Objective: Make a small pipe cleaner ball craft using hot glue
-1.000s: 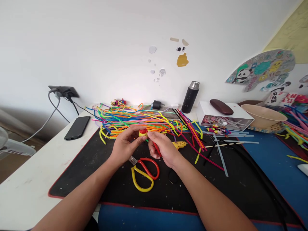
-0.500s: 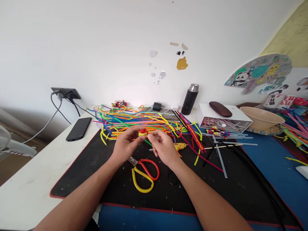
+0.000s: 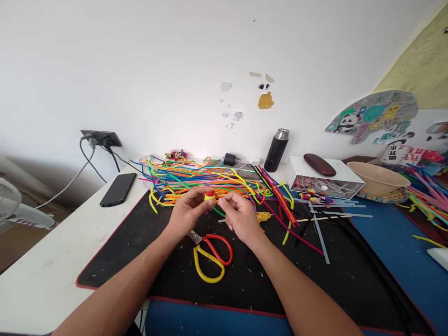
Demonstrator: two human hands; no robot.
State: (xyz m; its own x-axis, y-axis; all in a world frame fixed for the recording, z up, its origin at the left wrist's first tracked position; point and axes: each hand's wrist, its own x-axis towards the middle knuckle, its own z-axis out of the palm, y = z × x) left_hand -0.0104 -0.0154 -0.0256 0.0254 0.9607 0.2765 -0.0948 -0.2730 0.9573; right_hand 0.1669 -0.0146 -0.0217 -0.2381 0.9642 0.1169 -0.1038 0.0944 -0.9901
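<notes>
My left hand (image 3: 185, 212) pinches a small red-topped yellow figure piece (image 3: 209, 196) between thumb and fingers. It looks wound from fuzzy pipe cleaner, and its lower part is hidden. Close beside it on the right, my right hand (image 3: 241, 217) is closed, thumb against forefinger; whatever lies in that pinch is too small to make out. Below both hands, scissors (image 3: 210, 261) with one red and one yellow handle rest on the black mat (image 3: 147, 252), their blades partly behind my left wrist. Colourful pipe cleaners (image 3: 189, 179) lie heaped behind the hands.
A yellow spotted tool (image 3: 263, 216) lies right of my right hand. Further back stand a black flask (image 3: 276, 151), a white box (image 3: 325, 175) and a beige bowl (image 3: 378, 175). Pale strips (image 3: 320, 238) lie on the right; a phone (image 3: 118, 190) rests on the left.
The view has shifted slightly, so the scene sits a little lower. The yellow part shows more fully in my left hand. The red bit between the hands no longer shows clearly.
</notes>
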